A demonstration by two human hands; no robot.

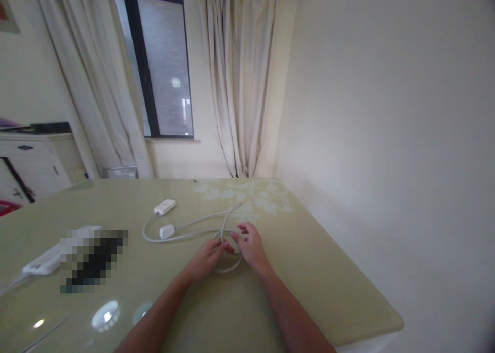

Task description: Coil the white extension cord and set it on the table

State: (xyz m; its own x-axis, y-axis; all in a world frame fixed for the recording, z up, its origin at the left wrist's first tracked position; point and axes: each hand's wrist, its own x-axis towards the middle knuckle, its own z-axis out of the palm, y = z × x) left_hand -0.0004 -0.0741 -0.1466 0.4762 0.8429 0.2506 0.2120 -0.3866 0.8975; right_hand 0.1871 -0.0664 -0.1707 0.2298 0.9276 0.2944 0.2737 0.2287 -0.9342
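A white extension cord (197, 234) lies partly coiled on the table, its loops gathered between my two hands. My left hand (204, 260) is closed on the cord, with thumb and fingers pinching it at the coil. Just to the right, my right hand (250, 247) is beside the loops, its curved fingers apart; the thumb is near the cord, and whether it touches is unclear. Farther left, the cord's white socket end (165, 206) and white plug (167, 232) rest on the tabletop. One loop of cord rises past my hands toward the far side.
The pale green table (309, 286) meets a wall (386, 136) on the right. To the left lie a white power strip (46, 259) and a dark pixelated object (96, 263). A thin cable (45, 335) is at the lower left. Curtains (247, 85) hang behind.
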